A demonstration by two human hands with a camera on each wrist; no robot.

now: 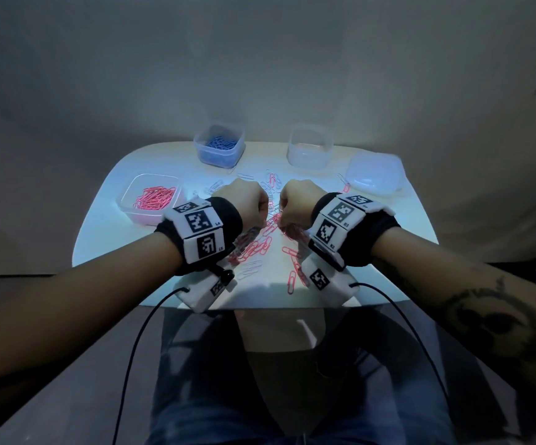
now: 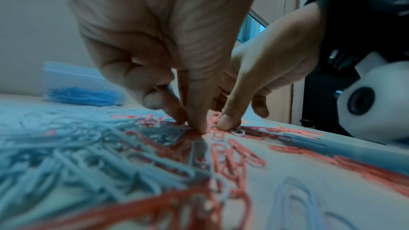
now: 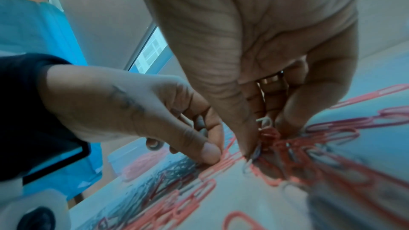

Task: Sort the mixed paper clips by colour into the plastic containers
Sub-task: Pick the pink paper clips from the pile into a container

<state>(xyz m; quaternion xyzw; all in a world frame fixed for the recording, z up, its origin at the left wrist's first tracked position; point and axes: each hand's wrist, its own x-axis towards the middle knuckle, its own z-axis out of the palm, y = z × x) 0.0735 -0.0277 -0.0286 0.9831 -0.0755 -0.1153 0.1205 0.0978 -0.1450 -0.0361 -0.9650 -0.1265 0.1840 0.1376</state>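
Observation:
Pink and white paper clips (image 1: 268, 232) lie mixed in a pile on the white table (image 1: 106, 220), and both hands reach down into it side by side. My left hand (image 2: 194, 125) pinches thumb against fingertips on clips at the table surface; white clips (image 3: 155, 144) hang from its curled fingers. My right hand (image 3: 263, 139) pinches a small bunch of pink clips (image 3: 268, 135) with one white clip sticking up. In the head view the left hand (image 1: 247, 200) and right hand (image 1: 292, 207) show only their backs, with the fingertips hidden.
A tub holding pink clips (image 1: 149, 200) stands at the left, and a tub with blue clips (image 1: 220, 146) at the back. An empty clear tub (image 1: 310, 146) and a lid (image 1: 374, 173) sit at the back right. Loose clips reach the table's front edge.

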